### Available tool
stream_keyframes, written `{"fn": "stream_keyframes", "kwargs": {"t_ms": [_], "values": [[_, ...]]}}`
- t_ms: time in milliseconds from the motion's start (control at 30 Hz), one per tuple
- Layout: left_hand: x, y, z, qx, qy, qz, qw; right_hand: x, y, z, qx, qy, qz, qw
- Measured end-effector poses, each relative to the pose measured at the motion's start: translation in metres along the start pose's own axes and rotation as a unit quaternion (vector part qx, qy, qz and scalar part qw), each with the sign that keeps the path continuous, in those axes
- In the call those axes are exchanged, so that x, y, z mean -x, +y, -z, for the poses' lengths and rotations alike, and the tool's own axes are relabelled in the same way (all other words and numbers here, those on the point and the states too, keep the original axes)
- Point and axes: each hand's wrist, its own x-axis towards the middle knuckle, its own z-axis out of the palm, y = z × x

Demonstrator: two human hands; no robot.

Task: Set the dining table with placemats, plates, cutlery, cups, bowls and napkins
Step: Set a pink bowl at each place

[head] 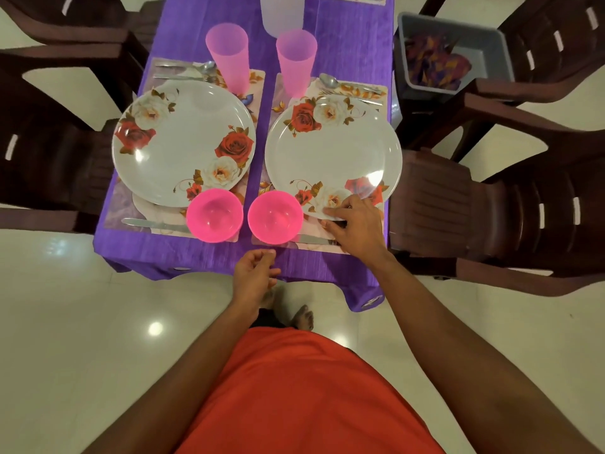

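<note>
Two white rose-patterned plates lie on placemats on the purple table: the left plate (183, 142) and the right plate (334, 152). A bright pink bowl (214, 215) sits by the left plate's near rim, and a second pink bowl (275, 217) by the right plate. Behind the plates stand two pale pink cups, the left cup (228, 57) and the right cup (296, 62). My right hand (355, 224) grips the near rim of the right plate, fingers on top and thumb beneath. My left hand (255, 273) hovers loosely curled at the table's near edge, holding nothing.
A spoon (330, 80) and other cutlery lie behind each plate, and a knife (154, 223) lies near the left bowl. A grey bin (453, 31) holding patterned napkins rests on a chair at the right. Dark brown chairs (491, 204) flank the table. A white jug (281, 11) stands further back.
</note>
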Motion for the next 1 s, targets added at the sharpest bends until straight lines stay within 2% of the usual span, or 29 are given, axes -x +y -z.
{"fn": "stream_keyframes", "kwargs": {"t_ms": [267, 367, 467, 633, 800, 1000], "values": [[0.001, 0.012, -0.016, -0.157, -0.145, -0.036, 0.976, -0.007, -0.013, 0.008, -0.022, -0.045, -0.061, 0.997], [0.002, 0.024, -0.032, -0.190, -0.200, -0.054, 0.960, -0.009, -0.017, 0.017, -0.040, -0.065, -0.062, 0.995], [0.005, 0.038, -0.054, -0.188, -0.239, -0.069, 0.950, -0.012, -0.016, 0.024, -0.104, -0.093, -0.085, 0.987], [0.008, 0.054, -0.101, -0.216, -0.286, -0.111, 0.927, -0.007, 0.006, 0.048, -0.180, -0.048, -0.131, 0.974], [0.007, 0.054, -0.161, -0.222, -0.291, -0.126, 0.922, 0.009, 0.062, 0.077, -0.193, -0.033, -0.147, 0.969], [0.003, 0.037, -0.278, -0.226, -0.277, -0.109, 0.928, 0.013, 0.184, 0.110, -0.180, -0.049, -0.183, 0.965]]}}
